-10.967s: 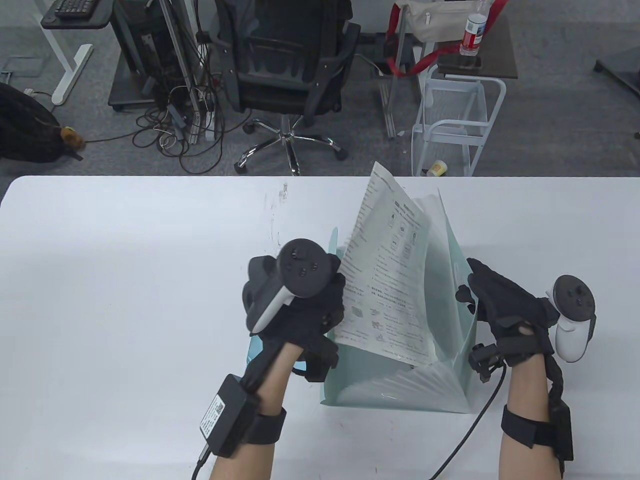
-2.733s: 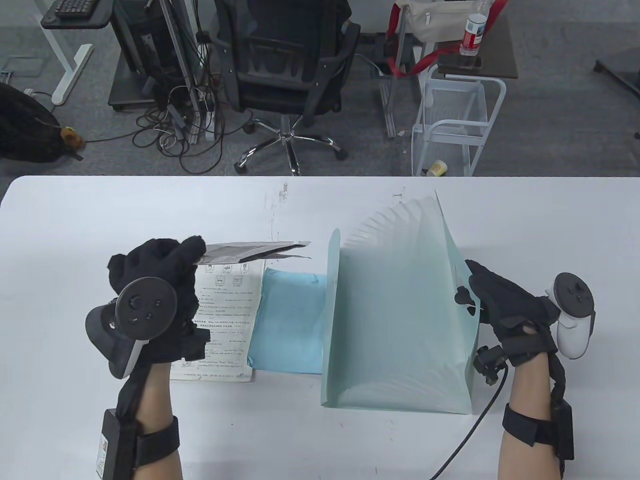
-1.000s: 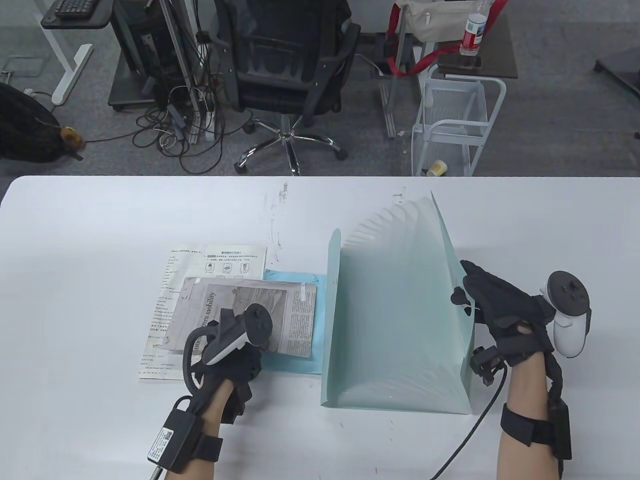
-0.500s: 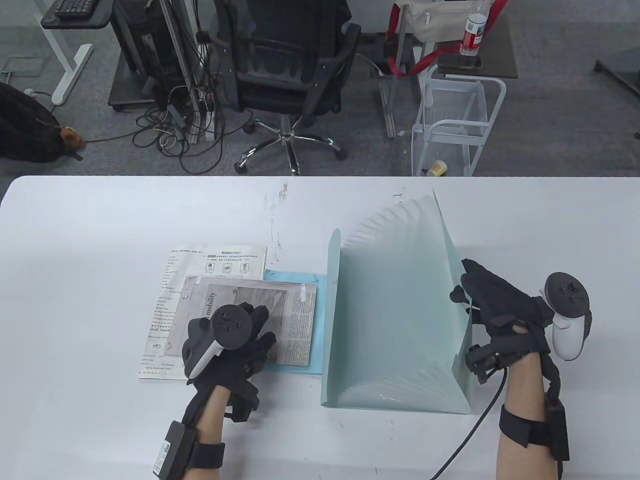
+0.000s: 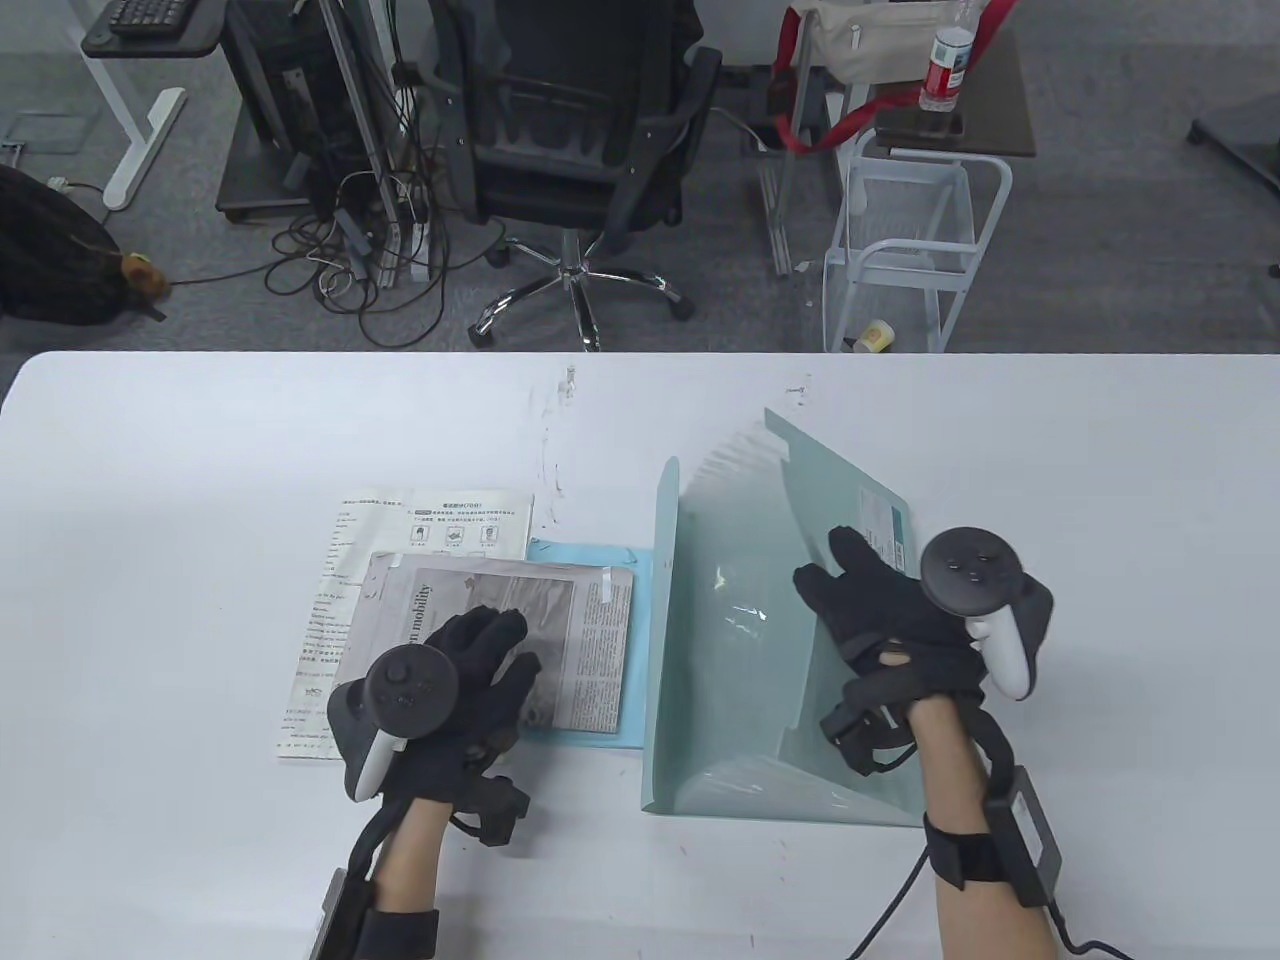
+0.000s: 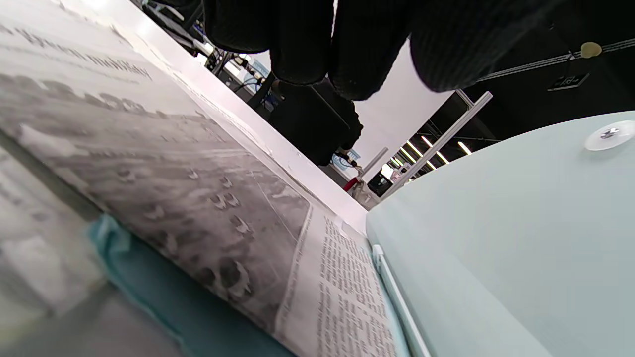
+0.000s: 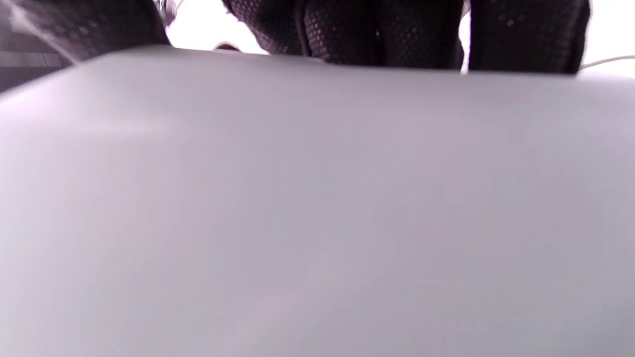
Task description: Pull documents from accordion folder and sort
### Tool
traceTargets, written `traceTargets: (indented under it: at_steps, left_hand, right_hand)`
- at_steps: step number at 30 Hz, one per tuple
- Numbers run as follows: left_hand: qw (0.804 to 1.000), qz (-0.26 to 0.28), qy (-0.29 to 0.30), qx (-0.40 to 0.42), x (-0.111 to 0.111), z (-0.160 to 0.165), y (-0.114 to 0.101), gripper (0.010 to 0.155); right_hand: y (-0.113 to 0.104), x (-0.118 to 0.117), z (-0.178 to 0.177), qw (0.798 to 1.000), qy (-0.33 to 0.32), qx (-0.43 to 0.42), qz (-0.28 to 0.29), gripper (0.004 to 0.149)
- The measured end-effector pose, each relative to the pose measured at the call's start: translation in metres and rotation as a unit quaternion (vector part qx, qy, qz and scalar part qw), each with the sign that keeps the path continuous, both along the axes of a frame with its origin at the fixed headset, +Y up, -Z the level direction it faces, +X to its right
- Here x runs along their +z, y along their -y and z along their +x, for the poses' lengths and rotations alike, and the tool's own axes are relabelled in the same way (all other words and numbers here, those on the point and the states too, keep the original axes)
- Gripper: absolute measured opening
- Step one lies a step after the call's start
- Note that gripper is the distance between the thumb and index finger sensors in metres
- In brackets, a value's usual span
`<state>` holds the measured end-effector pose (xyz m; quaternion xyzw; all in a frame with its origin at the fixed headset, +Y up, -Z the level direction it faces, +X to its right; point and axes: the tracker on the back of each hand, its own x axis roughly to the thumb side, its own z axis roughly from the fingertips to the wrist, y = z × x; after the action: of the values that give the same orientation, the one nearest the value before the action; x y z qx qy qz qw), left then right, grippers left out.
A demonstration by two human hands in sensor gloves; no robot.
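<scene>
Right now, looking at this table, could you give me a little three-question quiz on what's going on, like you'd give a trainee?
1. True or false: the newspaper clipping lies on top of the blue sheet and the printed worksheet.
2. What does the right hand rest on? A) the accordion folder's tilted panel B) the bare table C) the newspaper clipping
3. Fill in: the left hand rests flat on the ______.

Key
1. True; both stick out from under it.
2. A.
3. Newspaper clipping.
</scene>
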<state>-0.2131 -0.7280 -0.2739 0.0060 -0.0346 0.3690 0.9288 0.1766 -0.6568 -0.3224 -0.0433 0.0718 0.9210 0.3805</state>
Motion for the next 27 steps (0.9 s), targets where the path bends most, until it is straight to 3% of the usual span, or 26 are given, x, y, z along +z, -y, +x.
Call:
traceTargets:
  at_steps: [6,10,15,19,22,27]
  left_hand:
    - [1.0,-0.009,0.02,0.007,-0.001,0.009,0.004,0.056]
    - [0.999,-0.015,0.039,0.014,-0.001,0.018,0.006,0.056]
    - [0.997,-0.011,0.07,0.008,0.001,0.032,0.004,0.056]
    - [0.992,-0.012,0.121,0.042,0.004,0.047,0.002,0.05]
    - [0.979,-0.026,0.188,0.072,0.007,0.07,0.004,0.059]
    - [0.966,-0.028,0.255,0.024,0.018,0.105,0.006,0.066]
  right_hand:
    - [0.036,-0.015,-0.061,0.984,-0.02,0.168,-0.053,0.074]
    - [0.066,-0.024,-0.075,0.975,-0.001,0.208,-0.073,0.074]
    - [0.077,-0.025,-0.08,0.967,0.012,0.246,-0.064,0.073]
    - [0.076,-0.025,-0.076,0.974,0.024,0.211,-0.073,0.071]
    - [0.074,-0.028,-0.064,0.983,0.04,0.162,-0.071,0.073]
    - [0.074,-0.03,-0.03,0.994,0.062,0.009,-0.094,0.074]
